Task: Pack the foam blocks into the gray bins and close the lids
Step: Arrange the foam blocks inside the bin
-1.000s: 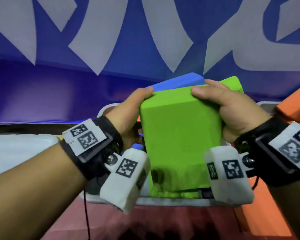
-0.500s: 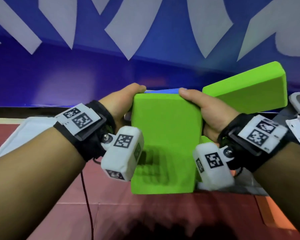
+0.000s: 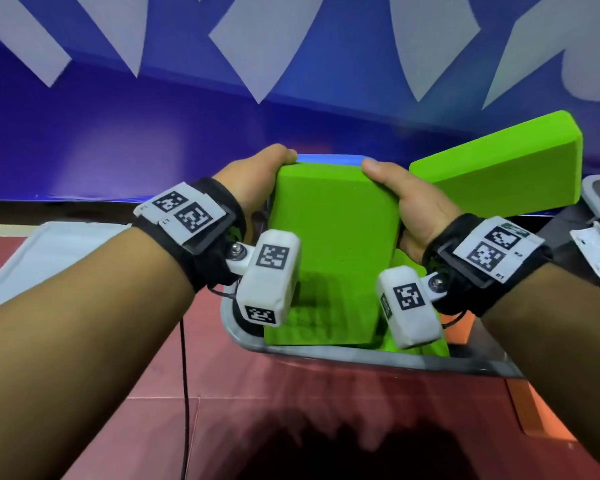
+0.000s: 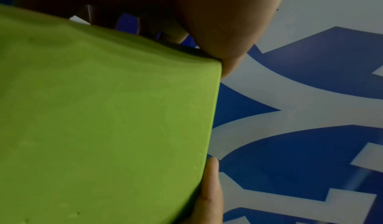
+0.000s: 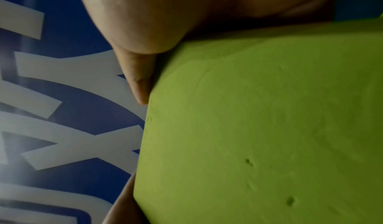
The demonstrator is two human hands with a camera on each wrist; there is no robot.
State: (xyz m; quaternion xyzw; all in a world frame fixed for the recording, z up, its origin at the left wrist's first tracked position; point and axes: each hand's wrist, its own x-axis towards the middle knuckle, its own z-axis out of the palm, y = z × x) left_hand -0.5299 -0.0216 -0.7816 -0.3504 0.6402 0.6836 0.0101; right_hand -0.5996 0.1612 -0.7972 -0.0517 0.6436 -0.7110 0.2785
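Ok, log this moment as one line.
left hand + right hand: gripping green block, blue block behind | lower end at gray bin | second green block sticking up

Both forearms are bare. Each wrist wears a black strap (image 3: 219, 216) topped with a white plate (image 3: 182, 216) bearing two black square-code markers. A white padded camera pod (image 3: 269, 282), also code-marked, hangs off each strap by a bolted white bracket (image 3: 238, 256). A thin black cable (image 3: 184, 375) trails below the left wrist.
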